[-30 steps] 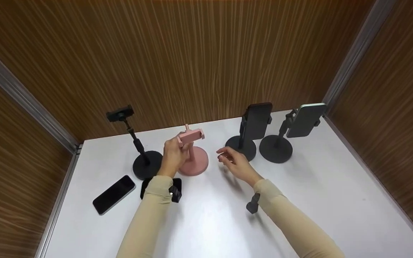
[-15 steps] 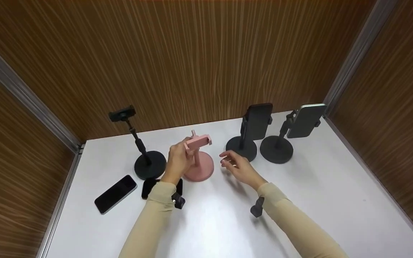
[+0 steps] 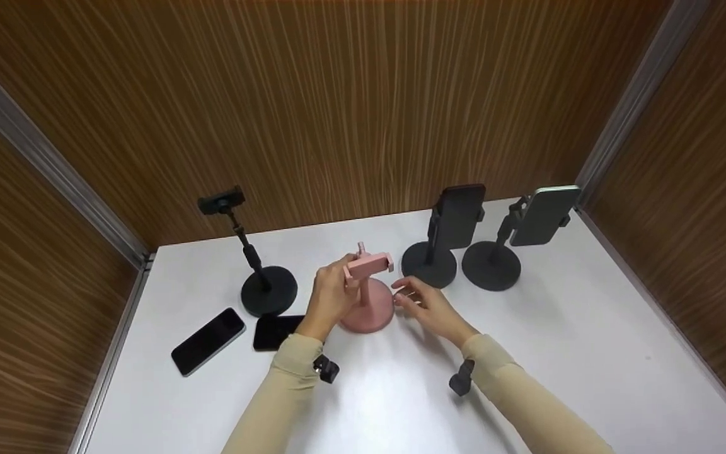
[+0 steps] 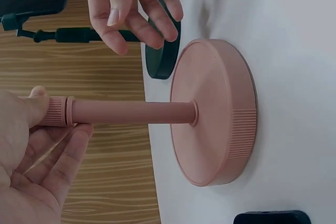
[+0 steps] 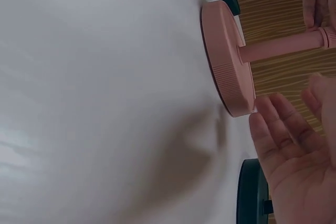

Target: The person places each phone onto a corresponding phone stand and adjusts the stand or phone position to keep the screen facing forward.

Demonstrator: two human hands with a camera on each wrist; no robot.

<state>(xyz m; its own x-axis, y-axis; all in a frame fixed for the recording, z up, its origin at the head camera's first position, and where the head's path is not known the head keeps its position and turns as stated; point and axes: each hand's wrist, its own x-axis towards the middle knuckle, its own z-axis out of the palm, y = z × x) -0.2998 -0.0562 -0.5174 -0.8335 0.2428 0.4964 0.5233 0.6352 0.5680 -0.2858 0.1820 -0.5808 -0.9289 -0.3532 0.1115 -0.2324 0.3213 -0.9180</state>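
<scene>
A pink phone stand (image 3: 368,308) with a round base and an unloaded clamp stands upright on the white table. My left hand (image 3: 331,295) grips its post near the ribbed collar (image 4: 55,111), thumb on one side and fingers on the other. Close to the right edge of the pink base (image 5: 226,59) is my right hand (image 3: 431,308), its fingers loosely bent and holding nothing. Behind my left wrist, a dark phone (image 3: 275,332) lies flat, partly hidden by the arm.
To the left stands a black phone stand (image 3: 268,291) with no phone in its clamp. Another phone (image 3: 208,341) lies flat at the front left. Two black stands at the right hold a dark phone (image 3: 460,217) and a light-edged phone (image 3: 546,216). Wood-grain panels enclose the table.
My left hand has shifted the pink stand to the right and toward me. The right hand has moved slightly nearer to me, and the gap to the pink base has narrowed.
</scene>
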